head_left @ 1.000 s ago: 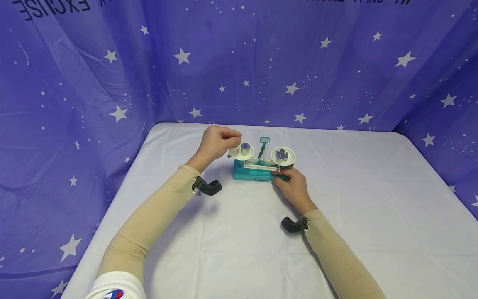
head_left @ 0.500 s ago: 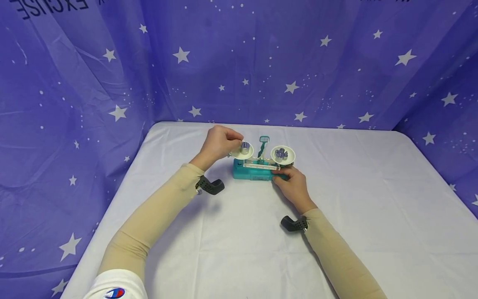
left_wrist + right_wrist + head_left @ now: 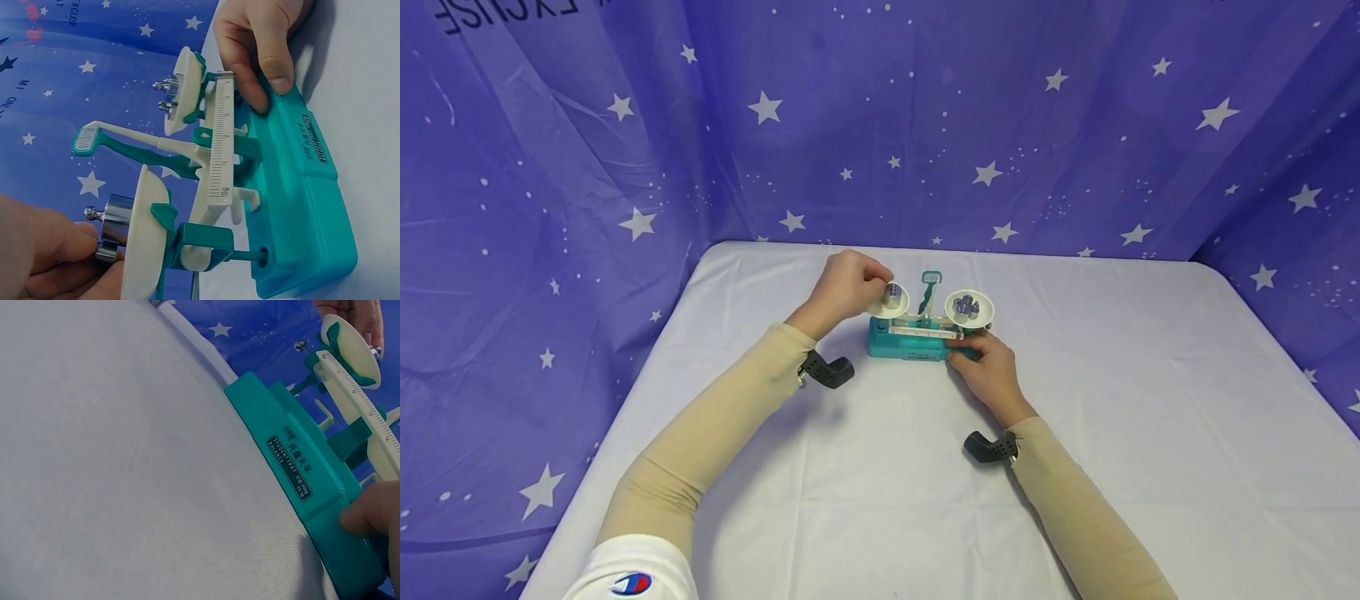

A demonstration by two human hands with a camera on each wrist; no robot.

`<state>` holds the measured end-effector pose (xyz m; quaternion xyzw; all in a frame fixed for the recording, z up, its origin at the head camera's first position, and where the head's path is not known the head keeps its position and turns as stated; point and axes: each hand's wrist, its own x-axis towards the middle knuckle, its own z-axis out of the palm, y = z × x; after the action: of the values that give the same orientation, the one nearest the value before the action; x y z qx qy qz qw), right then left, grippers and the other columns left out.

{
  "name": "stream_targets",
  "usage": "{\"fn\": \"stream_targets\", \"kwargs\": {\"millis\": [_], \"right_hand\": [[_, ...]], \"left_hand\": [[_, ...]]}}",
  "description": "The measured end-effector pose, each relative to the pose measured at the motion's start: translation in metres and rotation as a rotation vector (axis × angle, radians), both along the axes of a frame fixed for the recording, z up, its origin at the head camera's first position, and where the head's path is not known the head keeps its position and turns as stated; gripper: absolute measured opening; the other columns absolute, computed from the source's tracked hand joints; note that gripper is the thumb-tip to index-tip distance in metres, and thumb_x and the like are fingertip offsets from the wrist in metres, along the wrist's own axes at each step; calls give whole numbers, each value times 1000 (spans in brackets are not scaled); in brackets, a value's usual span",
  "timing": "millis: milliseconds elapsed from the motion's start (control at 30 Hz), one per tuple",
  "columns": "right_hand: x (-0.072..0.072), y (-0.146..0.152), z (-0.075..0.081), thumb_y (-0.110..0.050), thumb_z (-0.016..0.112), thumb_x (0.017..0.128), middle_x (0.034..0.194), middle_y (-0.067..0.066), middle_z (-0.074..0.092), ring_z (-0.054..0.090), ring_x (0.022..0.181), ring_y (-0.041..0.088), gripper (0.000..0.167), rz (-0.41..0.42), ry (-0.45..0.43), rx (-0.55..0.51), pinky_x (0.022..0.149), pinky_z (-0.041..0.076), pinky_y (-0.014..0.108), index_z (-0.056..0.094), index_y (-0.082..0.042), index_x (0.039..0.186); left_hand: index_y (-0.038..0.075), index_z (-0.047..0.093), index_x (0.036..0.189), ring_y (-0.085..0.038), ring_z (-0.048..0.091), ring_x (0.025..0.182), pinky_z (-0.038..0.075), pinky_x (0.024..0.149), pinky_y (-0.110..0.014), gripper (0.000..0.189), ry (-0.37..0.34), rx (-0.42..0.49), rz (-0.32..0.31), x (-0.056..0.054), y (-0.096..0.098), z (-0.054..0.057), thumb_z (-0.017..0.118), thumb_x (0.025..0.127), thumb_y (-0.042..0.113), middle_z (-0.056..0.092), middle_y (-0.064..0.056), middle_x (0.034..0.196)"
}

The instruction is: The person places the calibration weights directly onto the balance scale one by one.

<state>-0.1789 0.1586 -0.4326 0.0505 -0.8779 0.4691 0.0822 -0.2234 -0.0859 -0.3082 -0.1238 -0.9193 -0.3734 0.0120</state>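
A teal and white tray balance [image 3: 910, 346] stands on the table. My left hand [image 3: 846, 287] is at its left pan [image 3: 139, 250], pinching a small metal weight [image 3: 107, 252] between thumb and fingers. Close beside that, a larger knobbed cylindrical weight [image 3: 117, 219] stands on the same pan. Several metal weights [image 3: 966, 308] sit grouped on the right pan [image 3: 988, 314]. My right hand [image 3: 988, 371] grips the right end of the teal base, its thumb [image 3: 365, 515] on the front face. Part of the left pan is hidden behind the left fingers.
The balance's graduated white beam [image 3: 222, 144] runs along its front, and a teal upright with a scale window [image 3: 86, 140] rises at the middle. White cloth [image 3: 880, 483] covers the table. Purple star-printed curtains [image 3: 880, 108] hang behind and at both sides.
My left hand has moved a little to the right, in over the left pan. The right hand keeps its place on the base.
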Motion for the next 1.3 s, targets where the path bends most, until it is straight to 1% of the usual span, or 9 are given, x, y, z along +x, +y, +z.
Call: {"fn": "stream_targets", "kwargs": {"millis": [100, 167, 267, 367, 433, 533, 767, 1067, 1300], "right_hand": [[0, 0, 0, -3, 74, 82, 125, 20, 70, 60, 131, 37, 22, 0, -4, 1, 112, 48, 49, 79, 0, 104], [0, 0, 0, -4, 74, 82, 123, 20, 71, 61, 128, 37, 22, -1, -3, 4, 110, 49, 49, 78, 0, 104], [0, 0, 0, -4, 73, 83, 124, 20, 71, 61, 129, 37, 22, -1, -3, 11, 111, 48, 49, 78, 1, 104], [0, 0, 1, -4, 74, 83, 125, 21, 70, 59, 131, 38, 22, -3, -2, 13, 112, 48, 49, 78, 1, 104], [0, 0, 1, -4, 74, 83, 124, 20, 71, 60, 130, 37, 22, -4, -5, 17, 111, 48, 49, 78, 1, 104], [0, 0, 1, -5, 74, 83, 123, 20, 71, 61, 129, 37, 22, -6, -6, 14, 111, 48, 49, 78, 0, 104], [0, -1, 0, -4, 74, 82, 126, 20, 70, 59, 132, 37, 22, -7, -10, 9, 112, 47, 48, 79, 0, 104], [0, -2, 1, -4, 73, 83, 120, 19, 72, 63, 124, 36, 22, -9, 1, 18, 108, 50, 48, 79, 0, 104], [0, -1, 0, -3, 74, 83, 123, 19, 71, 62, 126, 35, 21, -10, 7, 12, 109, 50, 48, 79, 0, 103]], "left_hand": [[4, 80, 109, -22, 70, 96, 55, 71, -27, 26, 9, -7, 0, 0, -1, 2, 60, 93, 7, 79, -12, 108], [5, 80, 108, -22, 71, 95, 57, 70, -28, 25, 15, -12, -1, 0, -2, 4, 60, 93, 6, 79, -12, 107], [7, 80, 108, -22, 72, 97, 59, 75, -30, 25, 27, -21, -4, 0, -3, 5, 60, 93, 6, 79, -11, 107], [6, 80, 108, -23, 73, 100, 61, 81, -34, 24, 40, -15, -10, 1, -5, 5, 61, 93, 5, 79, -11, 107], [6, 80, 107, -24, 73, 100, 61, 83, -36, 23, 50, -6, -13, 1, -5, 4, 63, 93, 5, 79, -11, 106], [6, 80, 106, -24, 74, 98, 61, 83, -36, 21, 63, 4, -16, 2, -6, 2, 65, 93, 5, 79, -11, 105], [5, 80, 106, -24, 74, 96, 61, 84, -37, 20, 89, 23, -10, 3, -7, -1, 66, 91, 3, 80, -10, 103], [4, 80, 106, -24, 75, 98, 59, 87, -38, 20, 115, 31, -8, 2, -5, -4, 68, 90, 3, 80, -10, 101], [5, 79, 107, -24, 75, 98, 60, 88, -38, 24, 120, 56, -30, 2, -6, -9, 64, 90, -1, 80, -10, 102]]}}
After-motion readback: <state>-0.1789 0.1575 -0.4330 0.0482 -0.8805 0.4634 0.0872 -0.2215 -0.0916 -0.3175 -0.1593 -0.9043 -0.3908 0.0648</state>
